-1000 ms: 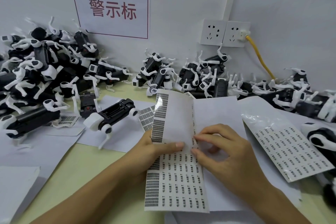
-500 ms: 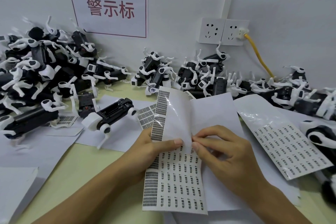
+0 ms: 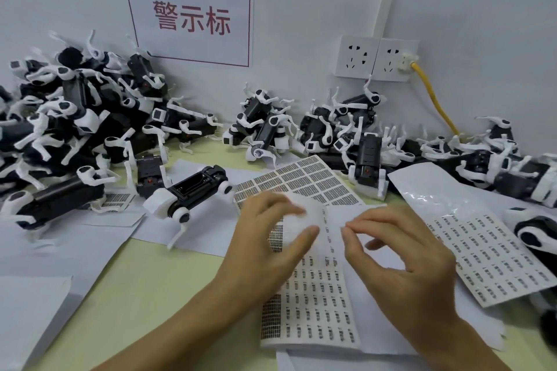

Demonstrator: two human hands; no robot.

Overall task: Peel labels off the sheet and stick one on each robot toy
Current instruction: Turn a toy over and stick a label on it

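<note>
Both hands work over a label sheet (image 3: 319, 304) that lies on white paper directly beneath them. The left hand (image 3: 268, 238) has its thumb and fingers curled around the sheet's upper part, which is bent over and blurred, so the exact grip is hard to read. The right hand (image 3: 401, 256) hovers just beside it with fingertips (image 3: 346, 227) drawn together in a pinch near the sheet's edge; whether a label sits between them I cannot tell. Rows of small printed labels fill the flat lower part of the sheet below the left wrist. To the right of the right hand lies a second label sheet (image 3: 497, 250), partly stripped and glossy at its far end. Just beyond the left hand a sheet of denser barcode labels (image 3: 301, 181) lies flat, and to the left of that a single black-and-white robot toy (image 3: 193, 193) stands on paper. Farther out, a heap of robot toys (image 3: 75, 117) fills the left side, and more robot toys (image 3: 346, 129) line the wall ahead. On the wall hang a red-lettered sign (image 3: 190, 15) and a double socket (image 3: 376, 59) with a yellow cable (image 3: 434, 102).
</note>
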